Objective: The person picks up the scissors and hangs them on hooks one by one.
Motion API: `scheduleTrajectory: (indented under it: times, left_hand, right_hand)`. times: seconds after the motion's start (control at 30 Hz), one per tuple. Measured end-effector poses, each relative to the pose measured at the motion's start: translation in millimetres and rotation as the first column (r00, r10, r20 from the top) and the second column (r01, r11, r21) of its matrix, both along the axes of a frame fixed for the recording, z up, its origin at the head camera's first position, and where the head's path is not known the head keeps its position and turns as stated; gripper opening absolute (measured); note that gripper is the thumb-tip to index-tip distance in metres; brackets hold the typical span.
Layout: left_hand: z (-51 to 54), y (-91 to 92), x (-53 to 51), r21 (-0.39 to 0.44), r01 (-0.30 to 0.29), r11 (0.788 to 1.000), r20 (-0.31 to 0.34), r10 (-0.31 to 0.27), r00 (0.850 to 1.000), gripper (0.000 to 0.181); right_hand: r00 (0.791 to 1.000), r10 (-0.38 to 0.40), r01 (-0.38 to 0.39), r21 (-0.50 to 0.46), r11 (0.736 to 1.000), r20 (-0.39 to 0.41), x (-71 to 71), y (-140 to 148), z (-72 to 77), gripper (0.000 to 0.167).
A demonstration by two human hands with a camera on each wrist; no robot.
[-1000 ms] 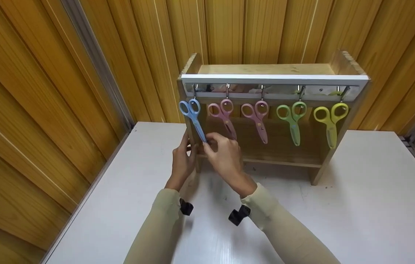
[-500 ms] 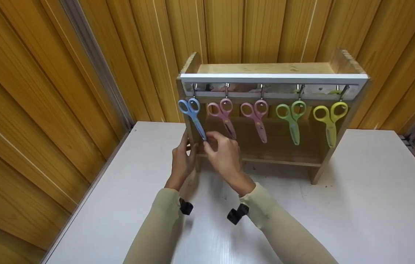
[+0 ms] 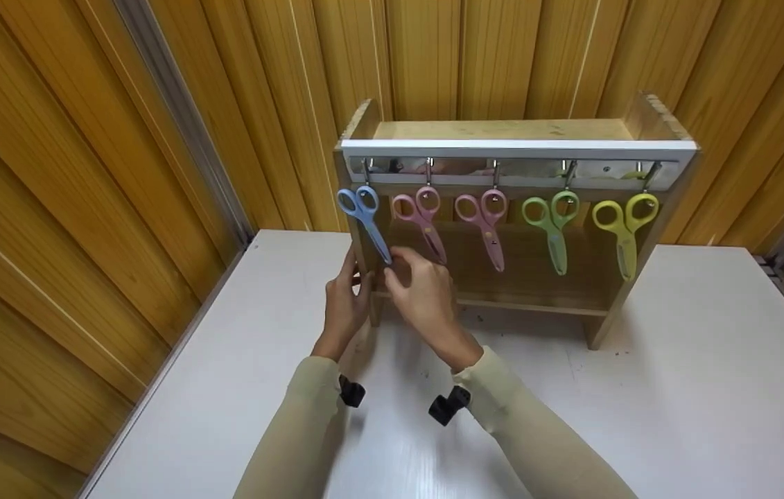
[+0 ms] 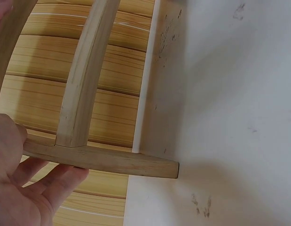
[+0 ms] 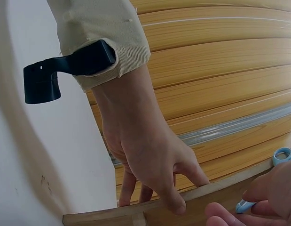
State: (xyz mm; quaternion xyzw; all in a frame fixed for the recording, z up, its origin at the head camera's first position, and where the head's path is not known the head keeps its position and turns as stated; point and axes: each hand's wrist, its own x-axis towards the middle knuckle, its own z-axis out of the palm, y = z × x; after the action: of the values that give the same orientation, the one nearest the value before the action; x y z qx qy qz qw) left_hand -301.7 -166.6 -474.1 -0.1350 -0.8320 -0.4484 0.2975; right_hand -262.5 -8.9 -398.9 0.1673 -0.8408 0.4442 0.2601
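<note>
Light blue scissors [image 3: 366, 215] hang by one handle loop from the leftmost hook, their blade slanting down to the right. At the blade tip is my right hand [image 3: 425, 291], thumb and index finger curved with a small gap between them. In the right wrist view, the blue tip [image 5: 243, 206] shows beside the fingers, apart from the thumb. My left hand [image 3: 344, 305] grips the left side panel of the wooden rack [image 3: 606, 312], its fingers around the panel edge [image 4: 117, 161] in the left wrist view. Some fingertips are hidden behind the panel.
Along the rack's hook rail [image 3: 516, 144] hang two pairs of pink scissors [image 3: 482, 215], green scissors [image 3: 552, 218] and yellow scissors [image 3: 624, 222]. The rack stands on a white table [image 3: 697, 388]. Behind it rises a wood-panelled wall [image 3: 495, 62].
The blue blade tip now sits slightly higher relative to the right thumb, with a small gap visible. The right hand has hardly shifted; the left hand stays on the panel.
</note>
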Motion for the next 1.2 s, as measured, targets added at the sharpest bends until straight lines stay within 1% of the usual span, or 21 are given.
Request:
scheduleTrajectory:
  times: [0.2, 0.37, 0.53, 0.67, 0.83, 0.97, 1.1, 1.13, 1.2]
  left_hand:
    - [-0.3, 1.2, 0.1, -0.001, -0.001, 1.000, 0.008, 0.001, 1.000, 0.062]
    - [0.3, 1.5, 1.1, -0.004, 0.000, 1.000, 0.000, 0.000, 1.000, 0.062]
    - [1.3, 0.8, 1.8, -0.011, -0.006, 1.000, -0.010, 0.006, 1.000, 0.061]
    - [0.0, 1.8, 1.2, -0.018, -0.004, 1.000, -0.013, 0.004, 1.000, 0.059]
    - [2.7, 4.5, 1.2, -0.021, 0.003, 1.000, 0.033, -0.002, 0.999, 0.060]
    - [5.4, 4.4, 4.7, -0.044, 0.000, 0.999, 0.061, 0.002, 0.998, 0.061]
    - [3.3, 0.2, 13.8, -0.108, -0.042, 0.993, 0.090, 0.052, 0.995, 0.065]
    - [2.4, -1.4, 16.8, -0.138, -0.062, 0.988, 0.098, 0.076, 0.992, 0.067]
    - [0.8, -5.0, 23.3, -0.231, -0.108, 0.967, 0.095, 0.132, 0.987, 0.071]
  right_hand:
    - [1.000, -0.006, 0.006, 0.009, 1.000, 0.013, 1.2, 1, -0.2, 0.028]
    - [1.000, -0.008, 0.008, 0.012, 1.000, 0.004, 2.9, 1, -0.3, 0.029]
    - [1.000, 0.007, -0.008, 0.025, 1.000, 0.010, 4.3, 2, -1.2, 0.032]
    - [1.000, 0.026, -0.026, 0.032, 0.999, 0.004, 7.0, 5, -3.3, 0.035]
    - [0.998, 0.062, -0.062, 0.049, 0.997, 0.006, 14.1, 11, -4.7, 0.040]
    - [0.996, 0.090, -0.090, 0.090, 0.992, 0.009, 21.9, 17, -4.6, 0.046]
    - [0.992, 0.122, -0.121, 0.150, 0.981, 0.002, 30.6, 25, -5.8, 0.050]
    - [0.992, 0.130, -0.128, 0.168, 0.977, 0.000, 32.7, 27, -6.5, 0.051]
    - [0.989, 0.145, -0.145, 0.198, 0.970, 0.012, 37.2, 33, -8.3, 0.052]
